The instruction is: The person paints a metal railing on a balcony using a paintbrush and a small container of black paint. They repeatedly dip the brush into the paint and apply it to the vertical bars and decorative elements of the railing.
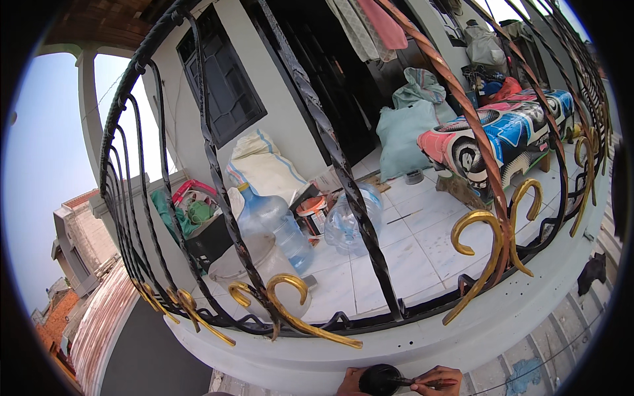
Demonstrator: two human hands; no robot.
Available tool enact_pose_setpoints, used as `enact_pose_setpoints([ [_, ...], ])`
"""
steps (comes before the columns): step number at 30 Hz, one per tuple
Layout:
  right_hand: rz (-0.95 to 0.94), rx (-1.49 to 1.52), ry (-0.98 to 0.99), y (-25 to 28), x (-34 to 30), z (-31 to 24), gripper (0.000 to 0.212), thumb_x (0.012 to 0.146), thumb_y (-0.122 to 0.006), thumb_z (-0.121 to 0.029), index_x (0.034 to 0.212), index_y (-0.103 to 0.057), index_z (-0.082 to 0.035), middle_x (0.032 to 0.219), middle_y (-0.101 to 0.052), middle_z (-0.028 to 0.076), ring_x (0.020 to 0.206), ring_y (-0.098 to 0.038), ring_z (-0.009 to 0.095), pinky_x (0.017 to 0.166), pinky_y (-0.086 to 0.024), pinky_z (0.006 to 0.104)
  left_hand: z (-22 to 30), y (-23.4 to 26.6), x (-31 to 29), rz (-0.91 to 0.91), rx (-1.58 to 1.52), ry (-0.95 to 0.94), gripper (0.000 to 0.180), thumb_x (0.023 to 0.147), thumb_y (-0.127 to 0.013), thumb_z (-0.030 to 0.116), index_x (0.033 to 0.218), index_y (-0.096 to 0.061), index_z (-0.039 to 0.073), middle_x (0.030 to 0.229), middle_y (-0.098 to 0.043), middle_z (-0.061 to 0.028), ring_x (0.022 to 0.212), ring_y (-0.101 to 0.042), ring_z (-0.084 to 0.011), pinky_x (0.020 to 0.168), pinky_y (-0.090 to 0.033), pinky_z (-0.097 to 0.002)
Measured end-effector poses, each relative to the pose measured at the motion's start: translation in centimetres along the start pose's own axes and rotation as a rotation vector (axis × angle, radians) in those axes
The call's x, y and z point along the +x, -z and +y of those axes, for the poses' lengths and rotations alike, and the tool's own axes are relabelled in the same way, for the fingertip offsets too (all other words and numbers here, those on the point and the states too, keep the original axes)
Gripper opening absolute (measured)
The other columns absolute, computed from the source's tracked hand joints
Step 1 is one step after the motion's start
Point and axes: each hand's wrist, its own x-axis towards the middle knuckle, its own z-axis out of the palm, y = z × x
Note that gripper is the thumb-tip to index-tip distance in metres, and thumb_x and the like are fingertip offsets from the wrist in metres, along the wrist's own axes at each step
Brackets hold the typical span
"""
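Low in the view, my left hand wraps around the side of a small round container that is dark inside. My right hand is closed on the handle of a slim brush. The brush points left, and its tip reaches over the container's dark opening; whether the bristles touch what is inside, I cannot tell. Just beyond both hands runs the pale curved ledge of a balcony. On it stands a metal railing with twisted bars, mostly black, some reddish brown, and gold scrolls near the bottom.
Behind the railing, the tiled floor holds a large blue water bottle, a whitish bucket, a paint can, stuffed sacks and a colourfully covered bench. Corrugated roofing lies at lower right, with a dark rag.
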Motion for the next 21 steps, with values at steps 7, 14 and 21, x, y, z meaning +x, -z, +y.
enact_pose_setpoints([
  [7,0.038,-0.085,-0.001,0.4,-0.4,0.9,0.013,0.081,-0.085,0.003,0.091,-0.076,0.002,0.087,-0.071,0.011,0.080,-0.069,0.017,0.070,-0.055,0.0290,-0.5,-0.1,-0.1,0.031,0.002,-0.018,0.076,0.064,-0.092,0.050,0.124,-0.068,0.011,0.118,-0.072,-0.0090,0.118,-0.063,-0.0252,0.108,-0.035,-0.0455],
  [14,0.019,0.000,0.011,0.7,-0.3,1.4,0.011,0.082,-0.083,0.005,0.090,-0.075,0.003,0.087,-0.072,0.012,0.079,-0.071,0.019,0.071,-0.057,0.0308,-0.7,-0.3,0.0,0.054,0.006,-0.037,0.078,0.064,-0.092,0.053,0.125,-0.068,0.011,0.118,-0.071,-0.0094,0.119,-0.062,-0.0257,0.108,-0.034,-0.0455],
  [21,0.037,-0.018,-0.003,1.2,-0.4,2.6,0.009,0.084,-0.083,0.003,0.089,-0.076,0.002,0.088,-0.073,0.014,0.079,-0.072,0.021,0.072,-0.058,0.0321,-0.8,-0.4,-0.2,0.057,0.001,-0.049,0.080,0.064,-0.091,0.056,0.126,-0.067,0.011,0.119,-0.071,-0.0097,0.120,-0.062,-0.0262,0.108,-0.033,-0.0455],
])
